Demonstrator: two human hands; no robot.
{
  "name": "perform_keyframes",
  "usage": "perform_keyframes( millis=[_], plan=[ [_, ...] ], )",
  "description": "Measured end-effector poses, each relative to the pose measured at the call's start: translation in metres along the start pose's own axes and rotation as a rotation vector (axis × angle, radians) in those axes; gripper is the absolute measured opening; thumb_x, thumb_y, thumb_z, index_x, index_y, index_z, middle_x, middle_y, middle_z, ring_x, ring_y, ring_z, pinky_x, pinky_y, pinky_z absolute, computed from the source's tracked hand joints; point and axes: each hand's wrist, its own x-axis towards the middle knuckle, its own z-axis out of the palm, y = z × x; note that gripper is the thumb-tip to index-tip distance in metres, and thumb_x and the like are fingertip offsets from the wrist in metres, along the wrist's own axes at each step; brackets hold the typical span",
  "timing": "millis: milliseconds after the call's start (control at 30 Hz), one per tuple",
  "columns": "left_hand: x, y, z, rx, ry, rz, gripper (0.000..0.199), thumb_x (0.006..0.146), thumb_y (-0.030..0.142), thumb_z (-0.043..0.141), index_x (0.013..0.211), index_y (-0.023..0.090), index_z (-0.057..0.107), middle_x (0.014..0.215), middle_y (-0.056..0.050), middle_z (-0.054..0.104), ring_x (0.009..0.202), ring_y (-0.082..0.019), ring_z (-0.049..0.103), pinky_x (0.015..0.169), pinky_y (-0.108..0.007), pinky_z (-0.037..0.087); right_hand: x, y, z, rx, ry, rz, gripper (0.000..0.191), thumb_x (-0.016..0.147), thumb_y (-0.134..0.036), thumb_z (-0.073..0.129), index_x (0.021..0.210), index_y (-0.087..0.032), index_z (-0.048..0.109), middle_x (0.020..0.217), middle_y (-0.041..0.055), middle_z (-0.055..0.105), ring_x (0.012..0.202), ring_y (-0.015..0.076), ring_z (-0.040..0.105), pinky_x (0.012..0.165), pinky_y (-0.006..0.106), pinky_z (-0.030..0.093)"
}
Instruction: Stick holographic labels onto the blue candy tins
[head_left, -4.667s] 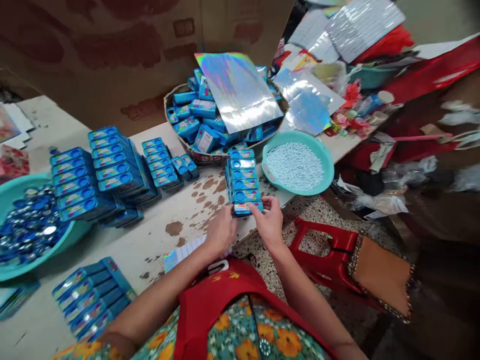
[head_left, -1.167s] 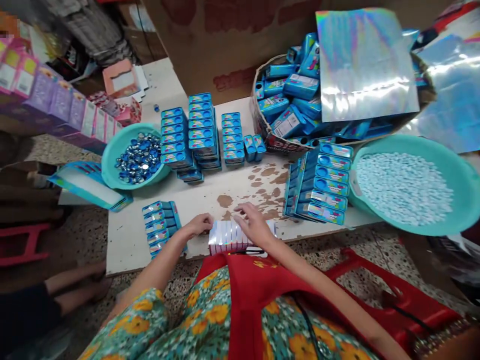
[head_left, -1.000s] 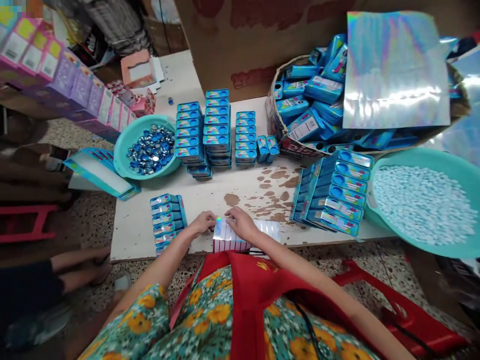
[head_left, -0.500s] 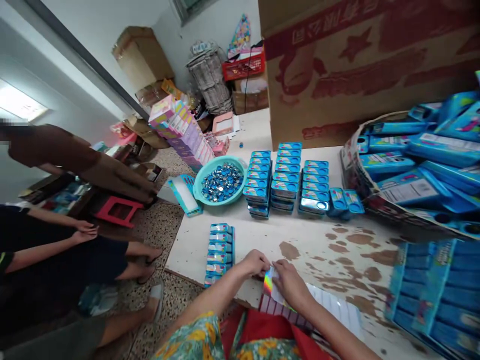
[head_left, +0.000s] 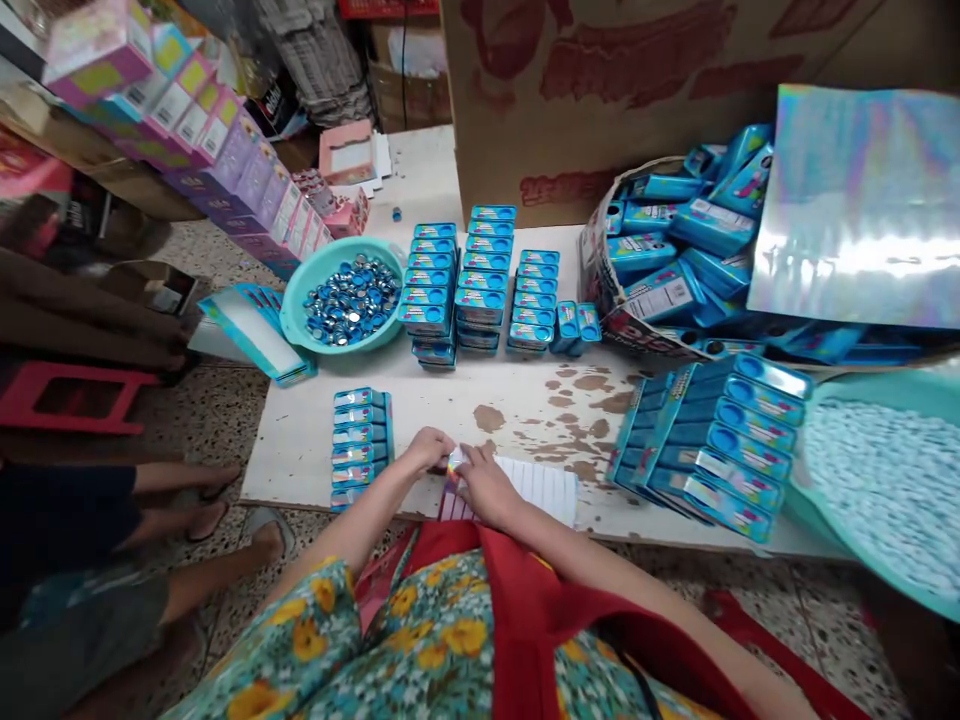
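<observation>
At the table's front edge, my left hand (head_left: 431, 449) is closed in a pinch at the corner of a shiny rainbow-coloured sheet (head_left: 454, 462). My right hand (head_left: 486, 485) bends over the same sheet, its fingers closed on the edge beside the left fingertips. Most of the sheet is hidden under the right hand. Beneath lies a pale, striped card (head_left: 544, 488) with a purple part at its left end. Left of my hands, a row of small blue boxes (head_left: 352, 440) lies on the table.
A turquoise bowl (head_left: 296, 325) holds round metallic pieces. Stacked blue boxes (head_left: 430, 290) stand behind my hands. At right are a large basket (head_left: 600, 260) of blue boxes, a shiny sheet (head_left: 855, 210), more box rows (head_left: 705, 440) and a bowl of white pieces (head_left: 840, 530). People stand at left.
My view has swung right and down, bringing the bowl of white pieces and the large shiny sheet into sight. Both hands stay together at the rainbow sheet's corner.
</observation>
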Motion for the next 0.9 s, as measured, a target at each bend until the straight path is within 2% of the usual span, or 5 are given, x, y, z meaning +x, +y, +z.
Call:
perform_keyframes(
  millis=[233, 367, 467, 567, 900],
  plan=[
    [-0.005, 0.011, -0.003, 0.081, 0.036, 0.076, 0.009, 0.070, 0.017, 0.057, 0.071, 0.010, 0.062, 0.055, 0.000, 0.056, 0.051, -0.010, 0.050, 0.052, -0.022, 0.040, 0.004, 0.004, -0.022, 0.289, 0.168, 0.180, 0.003, 0.079, -0.015, 0.058, 0.078, -0.018, 0.059, 0.079, 0.0028, 0.062, 0.077, 0.0162, 0.056, 0.069, 0.025, 0.040],
    [-0.034, 0.043, 0.004, 0.063, -0.084, 0.492, 0.033, 0.077, 0.036, 0.057, 0.103, 0.017, 0.062, 0.106, -0.007, 0.064, 0.099, -0.018, 0.056, 0.083, -0.027, 0.043, -0.015, 0.010, -0.060, 0.552, 0.379, 0.264, 0.007, 0.078, -0.014, 0.058, 0.072, -0.018, 0.056, 0.068, -0.0007, 0.059, 0.066, 0.0134, 0.055, 0.064, 0.022, 0.039],
    [-0.054, 0.072, 0.022, 0.136, -0.424, 0.567, 0.031, 0.077, 0.044, 0.057, 0.088, 0.015, 0.063, 0.087, -0.006, 0.066, 0.082, -0.017, 0.058, 0.073, -0.025, 0.044, -0.040, 0.013, -0.092, 0.679, 0.521, 0.315, 0.008, 0.078, -0.013, 0.055, 0.072, -0.018, 0.054, 0.067, -0.0019, 0.059, 0.063, 0.0123, 0.055, 0.060, 0.021, 0.038],
    [-0.059, 0.107, 0.048, 0.196, -0.521, 0.516, 0.040, 0.081, 0.053, 0.049, 0.075, 0.014, 0.058, 0.059, 0.000, 0.054, 0.054, -0.012, 0.049, 0.051, -0.022, 0.036, -0.061, 0.021, -0.118, 0.616, 0.742, 0.432, 0.009, 0.077, -0.012, 0.054, 0.070, -0.019, 0.052, 0.067, -0.0013, 0.058, 0.064, 0.0130, 0.054, 0.059, 0.021, 0.038],
    [-0.091, 0.201, 0.132, 0.454, -0.535, 0.693, 0.021, 0.073, 0.038, 0.056, 0.071, 0.018, 0.061, 0.067, 0.000, 0.058, 0.065, -0.014, 0.050, 0.055, -0.023, 0.036, -0.133, 0.042, -0.161, 0.409, 1.119, 0.550, 0.009, 0.081, -0.019, 0.049, 0.073, -0.021, 0.051, 0.073, 0.0013, 0.058, 0.067, 0.0152, 0.054, 0.060, 0.024, 0.040]
  ],
)
